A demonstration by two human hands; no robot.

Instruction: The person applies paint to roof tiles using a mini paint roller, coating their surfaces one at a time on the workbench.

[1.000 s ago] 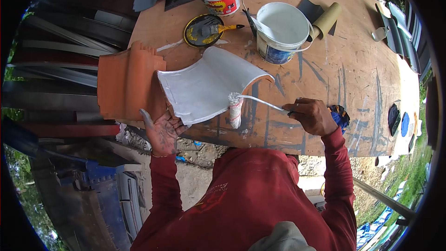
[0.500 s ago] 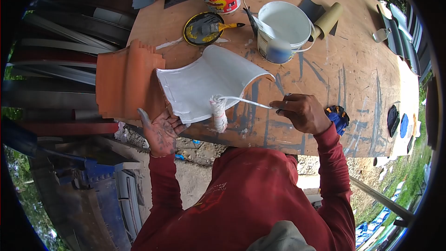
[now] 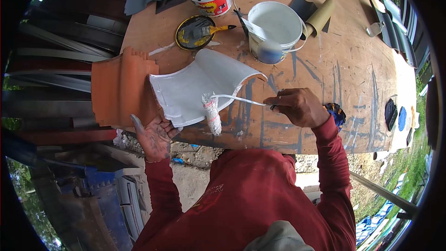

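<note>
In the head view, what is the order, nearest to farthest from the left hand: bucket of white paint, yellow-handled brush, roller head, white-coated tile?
1. White-coated tile, by the left hand.
2. Roller head, to its right.
3. Yellow-handled brush, beyond the tile.
4. Bucket of white paint, right of the brush.

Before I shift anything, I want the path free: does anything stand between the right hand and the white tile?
Only the roller in the right hand spans the gap to the white tile; nothing else visibly blocks the way. The left hand is by the tile's near corner, off to the side.
</note>
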